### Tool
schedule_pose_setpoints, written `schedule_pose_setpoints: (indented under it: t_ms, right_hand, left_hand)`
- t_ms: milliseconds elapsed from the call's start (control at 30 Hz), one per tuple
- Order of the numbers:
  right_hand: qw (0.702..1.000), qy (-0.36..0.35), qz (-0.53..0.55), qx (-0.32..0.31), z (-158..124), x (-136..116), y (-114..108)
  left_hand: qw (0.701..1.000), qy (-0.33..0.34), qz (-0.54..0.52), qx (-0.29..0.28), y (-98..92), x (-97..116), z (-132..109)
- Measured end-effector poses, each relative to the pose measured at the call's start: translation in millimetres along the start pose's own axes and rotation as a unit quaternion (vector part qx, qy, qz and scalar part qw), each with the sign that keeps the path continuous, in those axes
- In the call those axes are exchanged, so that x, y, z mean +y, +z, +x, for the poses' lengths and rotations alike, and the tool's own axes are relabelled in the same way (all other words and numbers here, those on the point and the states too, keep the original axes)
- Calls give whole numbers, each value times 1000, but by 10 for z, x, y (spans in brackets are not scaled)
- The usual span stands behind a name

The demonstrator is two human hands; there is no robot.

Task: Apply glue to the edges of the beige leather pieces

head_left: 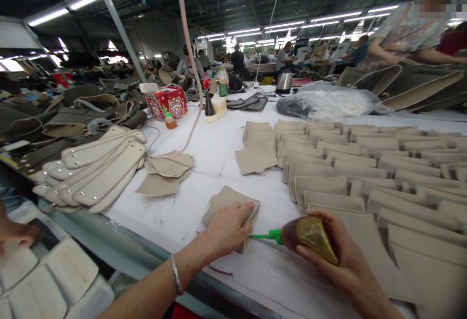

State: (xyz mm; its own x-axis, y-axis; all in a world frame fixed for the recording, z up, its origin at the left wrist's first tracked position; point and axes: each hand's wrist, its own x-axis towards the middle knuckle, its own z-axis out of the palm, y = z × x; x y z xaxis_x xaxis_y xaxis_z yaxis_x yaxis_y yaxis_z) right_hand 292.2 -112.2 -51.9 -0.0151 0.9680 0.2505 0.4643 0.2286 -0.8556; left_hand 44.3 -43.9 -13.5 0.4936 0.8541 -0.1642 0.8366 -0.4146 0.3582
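My right hand is wrapped round a squeeze bottle of amber liquid, tipped on its side. Its thin green nozzle points left and meets the near right edge of a beige leather-like piece. On that piece lies my left hand, its fingers bent and pressing it near the right edge; the thumb is mostly hidden. Right of my hands stand rows of similar beige pieces, overlapping one another. A small stack of beige pieces lies to the left.
Cream straps with metal studs are piled at the left. Behind them stand a red patterned box and a small green-capped bottle. A hose hangs onto the white table. Another person's hand is at lower left; a co-worker stands far right.
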Motion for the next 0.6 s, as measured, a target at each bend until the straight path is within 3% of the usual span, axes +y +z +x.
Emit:
schedule_pose_setpoints:
  t_ms: [133,333,500,600]
  right_hand:
    - [999,11,25,-31,-21,-48,4]
    - [1000,0,9,15,15,-107,22]
    - [997,58,58,-13,-51,-137,69]
    - [998,51,46,-12,-50,-98,58]
  left_hand:
    - [1000,6,-1,2,8,-4,7]
    - [1000,8,-5,7,14,-4,6]
    - [1000,11,-8,9,30,-13,4]
    - [1000,9,-6,9,36,-14,2]
